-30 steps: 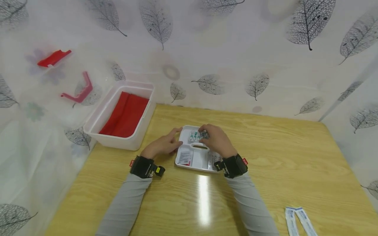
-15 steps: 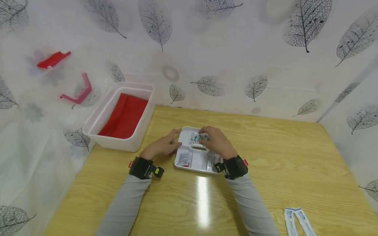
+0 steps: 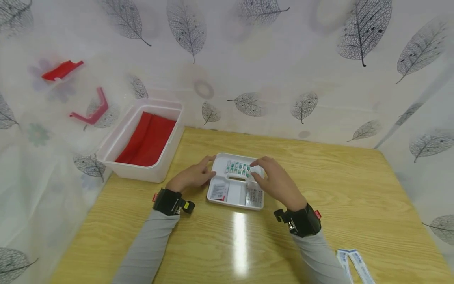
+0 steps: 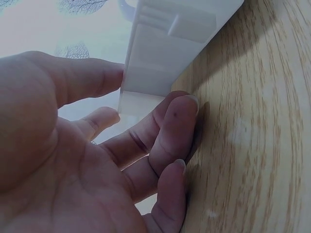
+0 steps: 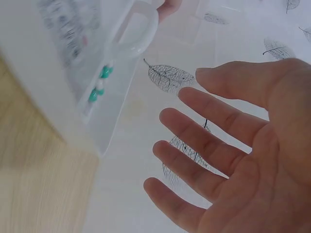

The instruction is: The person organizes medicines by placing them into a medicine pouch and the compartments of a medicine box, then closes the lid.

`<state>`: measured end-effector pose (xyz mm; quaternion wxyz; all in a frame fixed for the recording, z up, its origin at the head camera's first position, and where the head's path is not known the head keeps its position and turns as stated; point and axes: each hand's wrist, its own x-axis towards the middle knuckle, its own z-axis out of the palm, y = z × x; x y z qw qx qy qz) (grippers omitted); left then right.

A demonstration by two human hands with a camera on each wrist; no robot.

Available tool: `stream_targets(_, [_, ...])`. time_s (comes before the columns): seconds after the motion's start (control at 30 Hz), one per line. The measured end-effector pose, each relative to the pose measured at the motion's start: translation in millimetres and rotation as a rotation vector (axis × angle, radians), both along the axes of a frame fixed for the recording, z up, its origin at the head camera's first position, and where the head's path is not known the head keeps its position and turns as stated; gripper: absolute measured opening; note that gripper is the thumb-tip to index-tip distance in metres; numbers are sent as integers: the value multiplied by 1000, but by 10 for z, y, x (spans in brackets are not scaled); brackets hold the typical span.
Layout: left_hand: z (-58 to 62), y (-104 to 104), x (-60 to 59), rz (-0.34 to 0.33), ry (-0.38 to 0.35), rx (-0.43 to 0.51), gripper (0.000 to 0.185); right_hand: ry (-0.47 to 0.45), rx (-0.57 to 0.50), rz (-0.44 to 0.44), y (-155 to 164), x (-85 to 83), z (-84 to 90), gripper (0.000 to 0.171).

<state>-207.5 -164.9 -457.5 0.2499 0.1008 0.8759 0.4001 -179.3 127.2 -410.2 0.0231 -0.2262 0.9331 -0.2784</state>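
A white plastic medicine case (image 3: 234, 195) with a handle slot lies open on the table. Green-and-white capsules in a blister pack (image 3: 238, 169) rest in its far compartment. Near compartments hold a white printed packet (image 3: 219, 191) and a clear, silvery blister pack (image 3: 254, 197). My left hand (image 3: 191, 176) touches the case's left side; in the left wrist view its thumb meets the wall (image 4: 155, 63) and the other fingers bend loosely at the table. My right hand (image 3: 278, 183) is at the right edge with fingers spread and nothing in it, as the right wrist view shows.
A white bin (image 3: 166, 163) with folded red cloth (image 3: 149, 138) stands at the back left, near a pink handle (image 3: 93, 114). Two joined paper-wrapped strips (image 3: 356, 264) lie at the front right. A leaf-print curtain (image 3: 269, 71) borders the table (image 3: 337, 197).
My right hand has let go of the capsule blister pack and drawn back to the right. The pack now lies flat in the far compartment. The left hand stays at the case.
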Motion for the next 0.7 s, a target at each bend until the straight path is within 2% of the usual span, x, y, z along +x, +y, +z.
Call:
stream_targets(0.2, [-41,-27,-10,-3,-3,7,63,36,30,-39,263,221,-67,28])
stream_targets(0.33, [-41,-21,-20,-16,-7,23,63,53,68,-66,478,422,-131,27])
stream_targets(0.47, [-32,-23,-18,-2,-24,34,61,65,118,-95,713,633,-180,26])
stream_targets(0.6, [-26,-22,-16,-4,-36,42,61,16,162,-145,950,853,-156,29])
stream_targets(0.7, [-22,-19,-12,-8,-38,43,62,-58,183,-181,1122,1001,-89,33])
